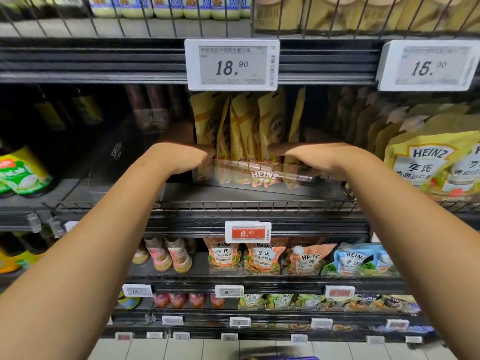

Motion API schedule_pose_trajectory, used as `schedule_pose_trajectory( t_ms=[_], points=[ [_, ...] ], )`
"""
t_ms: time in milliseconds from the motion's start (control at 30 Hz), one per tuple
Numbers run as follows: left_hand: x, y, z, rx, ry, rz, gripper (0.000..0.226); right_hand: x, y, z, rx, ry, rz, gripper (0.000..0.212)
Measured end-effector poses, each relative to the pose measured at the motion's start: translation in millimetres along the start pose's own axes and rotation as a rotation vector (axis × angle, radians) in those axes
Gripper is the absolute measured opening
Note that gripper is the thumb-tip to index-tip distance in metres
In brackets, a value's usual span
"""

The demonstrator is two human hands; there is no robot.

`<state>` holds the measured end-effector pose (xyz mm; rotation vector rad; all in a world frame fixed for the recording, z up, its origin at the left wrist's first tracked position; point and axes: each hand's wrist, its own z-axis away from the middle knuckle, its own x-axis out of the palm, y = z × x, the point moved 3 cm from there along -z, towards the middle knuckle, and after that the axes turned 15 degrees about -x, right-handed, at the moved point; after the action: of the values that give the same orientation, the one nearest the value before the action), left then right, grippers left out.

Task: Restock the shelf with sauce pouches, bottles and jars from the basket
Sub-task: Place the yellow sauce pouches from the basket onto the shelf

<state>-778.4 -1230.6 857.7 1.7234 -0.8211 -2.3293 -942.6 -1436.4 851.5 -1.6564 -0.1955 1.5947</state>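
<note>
A clear Heinz display tray [262, 175] stands on the middle shelf [254, 205], packed with several upright yellow Heinz sauce pouches [249, 126]. My left hand [181, 157] rests at the tray's left end, fingers bent over its front rim against the leftmost pouch. My right hand [306, 158] reaches in at the tray's right end, fingers curled down behind the rim among the pouches. The fingertips of both hands are hidden, so their grip is unclear. A sliver of the purple basket [298, 358] shows at the bottom edge.
Larger yellow Heinz pouches [436, 165] fill the shelf to the right; dark bottles [145, 113] and a green-labelled bottle [23, 172] stand left. Price tags 18.90 [232, 64] and 15.00 [427, 64] hang above. Lower shelves hold orange and blue pouches [262, 257] and small bottles [168, 254].
</note>
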Motion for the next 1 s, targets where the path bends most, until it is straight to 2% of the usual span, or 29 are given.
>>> schedule_pose_trajectory(
  t_ms=[33,133,167,233,300,367,567,667,800,1000],
  points=[
    [0.5,-3.4,-0.8,-0.011,0.001,0.038,0.036,-0.9,1.4,2.4,0.001,-0.066,0.066,0.096],
    [9.3,-11.2,1.1,-0.052,-0.036,0.05,0.052,-3.4,8.4,8.7,0.065,-0.084,0.291,0.133],
    [12.6,-13.1,0.4,-0.06,-0.009,0.046,0.057,-2.8,9.9,11.3,0.053,-0.078,0.382,0.134],
    [19.6,-13.2,2.4,-0.062,0.053,0.038,0.064,-0.6,14.9,16.9,0.005,-0.031,0.514,0.115],
    [27.1,-11.2,3.6,-0.039,0.1,0.021,0.059,0.5,18.7,22.1,-0.055,0.075,0.529,0.09],
    [31.0,-8.1,5.0,-0.035,0.105,0.0,0.057,0.3,22.7,23.3,-0.081,0.174,0.502,0.077],
    [26.7,-13.9,-1.5,-0.071,0.045,0.027,0.059,-10.1,24.1,27.1,-0.071,0.249,0.51,0.075],
    [28.8,-14.1,0.6,-0.088,0.075,-0.002,0.051,-6.0,26.5,28.1,-0.076,0.268,0.552,0.059],
    [31.4,-12.6,8.4,-0.092,0.141,-0.01,0.052,5.2,30.0,23.3,-0.097,0.292,0.641,0.038],
    [32.6,-15.1,18.9,-0.052,0.171,0.092,0.051,5.2,34.9,27.0,-0.151,0.319,0.572,0.033]
  ],
)
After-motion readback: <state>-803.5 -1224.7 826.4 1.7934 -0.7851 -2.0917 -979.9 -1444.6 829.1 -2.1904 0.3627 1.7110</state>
